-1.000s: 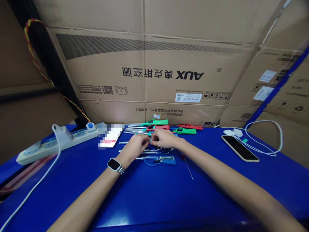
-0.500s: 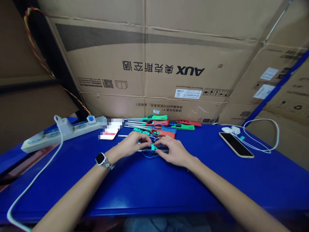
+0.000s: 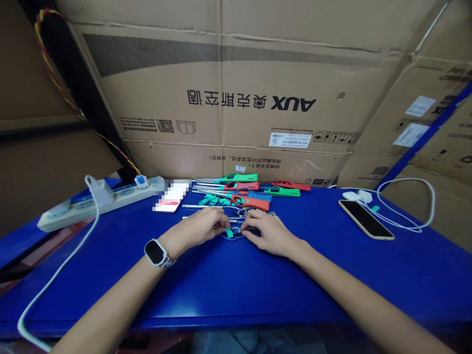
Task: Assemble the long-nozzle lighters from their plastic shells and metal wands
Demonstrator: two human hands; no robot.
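Observation:
My left hand (image 3: 203,225) is closed in a pinch on a small teal plastic piece (image 3: 229,233) low over the blue table. Opposite it, my right hand (image 3: 268,232) has its thumb and fingertips pressed around something dark that its fingers mostly cover. Under and between the hands lies a blue lighter casing (image 3: 231,238), partly hidden. Just beyond the fingers are bare metal lighter tubes (image 3: 199,206) and thin wires (image 3: 239,212). Behind these rest loose teal pieces (image 3: 212,200) and an orange gas lighter (image 3: 250,201).
Green lighters (image 3: 241,177), a red lighter (image 3: 241,186) and others lie along the cardboard wall (image 3: 155,88). A power strip (image 3: 118,196) and a phone with a blurred screen (image 3: 171,196) are at left. Another phone (image 3: 365,220) and white cables (image 3: 424,227) are at right.
The teal piece has shifted slightly left and down with my left hand and now looks tilted. My fingertips have drawn in lower over the table. The view has shifted slightly.

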